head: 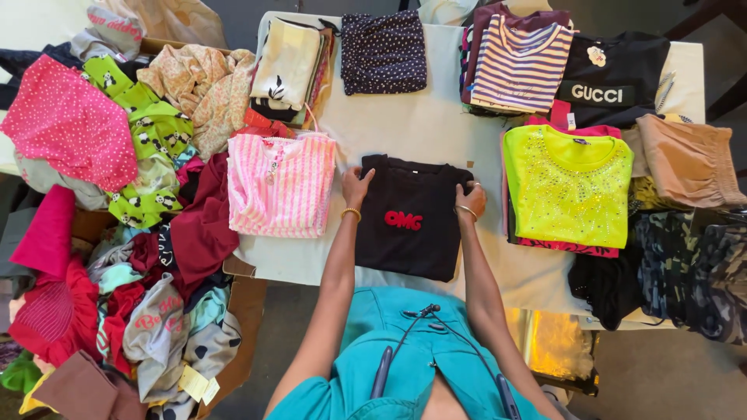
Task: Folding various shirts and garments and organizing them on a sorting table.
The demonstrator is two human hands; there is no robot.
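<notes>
A folded black T-shirt (pixel 410 243) with a red print lies flat on the white table (pixel 420 128) in front of me. My left hand (pixel 356 187) rests on its upper left edge, fingers pressed on the cloth. My right hand (pixel 471 200) grips the upper right edge, fingers curled on the fabric. Both wrists wear a thin gold bangle.
A folded pink striped top (pixel 280 185) lies left of the shirt, a neon yellow top (pixel 568 187) on the right. Folded stacks sit at the back: a dark dotted garment (pixel 384 51), a striped shirt (pixel 517 66), a black printed shirt (pixel 615 82). A loose clothes heap (pixel 132 194) fills the left.
</notes>
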